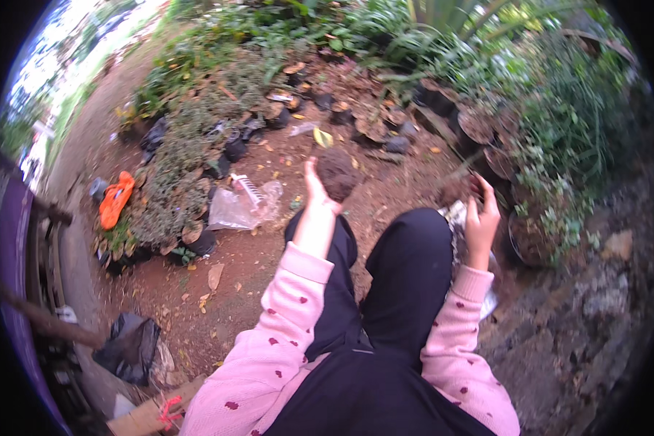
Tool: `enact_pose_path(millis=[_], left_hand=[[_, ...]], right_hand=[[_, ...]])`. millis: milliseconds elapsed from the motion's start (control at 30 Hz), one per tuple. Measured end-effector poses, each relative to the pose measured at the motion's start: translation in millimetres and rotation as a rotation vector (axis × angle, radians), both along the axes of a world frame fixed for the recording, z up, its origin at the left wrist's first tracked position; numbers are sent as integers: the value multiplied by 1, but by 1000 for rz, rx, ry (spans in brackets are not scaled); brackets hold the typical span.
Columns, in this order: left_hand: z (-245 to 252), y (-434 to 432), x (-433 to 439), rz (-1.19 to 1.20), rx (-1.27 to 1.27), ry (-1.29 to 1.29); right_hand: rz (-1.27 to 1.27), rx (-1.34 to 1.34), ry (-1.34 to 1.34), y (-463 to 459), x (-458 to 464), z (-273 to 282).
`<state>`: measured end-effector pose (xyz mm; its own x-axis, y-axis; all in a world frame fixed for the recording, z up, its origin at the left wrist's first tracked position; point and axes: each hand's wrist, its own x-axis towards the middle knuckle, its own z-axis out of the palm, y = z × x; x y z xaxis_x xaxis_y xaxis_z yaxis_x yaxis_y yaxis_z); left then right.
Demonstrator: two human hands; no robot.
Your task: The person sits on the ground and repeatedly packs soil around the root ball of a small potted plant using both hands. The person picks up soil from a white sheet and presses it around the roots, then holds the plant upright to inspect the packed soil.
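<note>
My left hand holds a dark brown, rounded clump of soil out beyond my left knee. Its palm presses the clump's left side and underside, and part of the hand is hidden behind it. Beyond my right knee, my right hand is raised with its fingers bent. Blurred brown soil shows just left of those fingertips; whether they touch it I cannot tell. A pale, shiny plastic bag lies partly hidden between that hand and my knee.
Black nursery bags of soil line the right side, beside leafy plants. Low seedlings fill the left bed. A clear plastic bag, an orange bag and a black plastic bag lie on the left. Rough stones lie at right.
</note>
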<state>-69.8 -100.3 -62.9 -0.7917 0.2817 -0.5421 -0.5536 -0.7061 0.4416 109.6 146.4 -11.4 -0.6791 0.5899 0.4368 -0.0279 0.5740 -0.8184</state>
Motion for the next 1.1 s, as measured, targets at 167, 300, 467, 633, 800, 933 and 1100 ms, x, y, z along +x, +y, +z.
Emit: enact_pose_path(millis=[167, 300, 467, 633, 800, 933, 1100], left_hand=[[-14, -38, -12, 63, 15, -57], [-16, -32, -18, -23, 103, 14], [-14, -27, -24, -47, 21, 21], [-10, -29, -17, -81, 12, 18], [-7, -21, -14, -88, 10, 42], [-3, -9, -14, -163, 39, 34], [2, 4, -7, -153, 29, 16]], right_hand=[[-101, -244, -297, 68, 82, -105], [-331, -236, -496, 101, 156, -184], [-604, -353, -694, 108, 199, -283], [-647, -390, -815, 96, 190, -347], [-589, -316, -1170, 82, 172, -364], [-812, -12, -1338, 99, 168, -357], [-852, 75, -1280, 100, 173, -338]])
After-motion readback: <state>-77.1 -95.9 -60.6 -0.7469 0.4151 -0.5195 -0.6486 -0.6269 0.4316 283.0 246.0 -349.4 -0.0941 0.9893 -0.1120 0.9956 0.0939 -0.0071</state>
